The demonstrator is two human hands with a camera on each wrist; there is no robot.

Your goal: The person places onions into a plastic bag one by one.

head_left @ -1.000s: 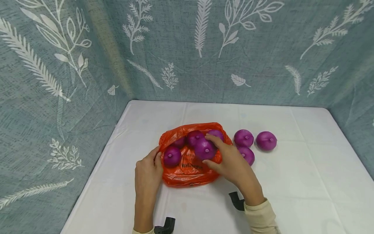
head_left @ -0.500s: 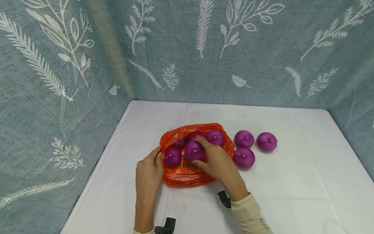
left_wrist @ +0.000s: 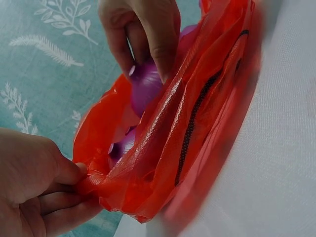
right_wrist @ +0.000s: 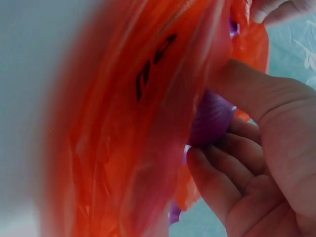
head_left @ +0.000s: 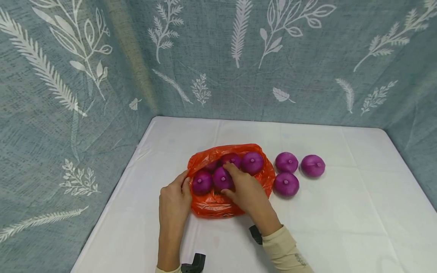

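Note:
An orange-red plastic bag [head_left: 218, 210] lies wide open on the table, with several purple onions inside. My left hand [head_left: 175, 201] pinches the bag's left rim between thumb and fingers, as the left wrist view also shows at the bag's edge [left_wrist: 94, 182]. With thumb and fingers my right hand [head_left: 247, 191] grips an onion [head_left: 222, 179] in the middle of the bag. Beside it on the left sits another onion [head_left: 202, 182], and a further onion [head_left: 252, 163] is at the bag's right back. In the right wrist view the bag wall partly hides the gripped onion [right_wrist: 212, 118].
Three loose onions stand right of the bag: a back onion [head_left: 286, 162], a front onion [head_left: 286, 184] and a right onion [head_left: 313, 166]. A white cloth covers the table [head_left: 351, 212]. Behind it hangs a blue-green leaf-patterned curtain [head_left: 211, 45].
My right hand has moved left and slightly down with the onion, bringing it beside the left onion in the bag. My left hand keeps its hold on the rim.

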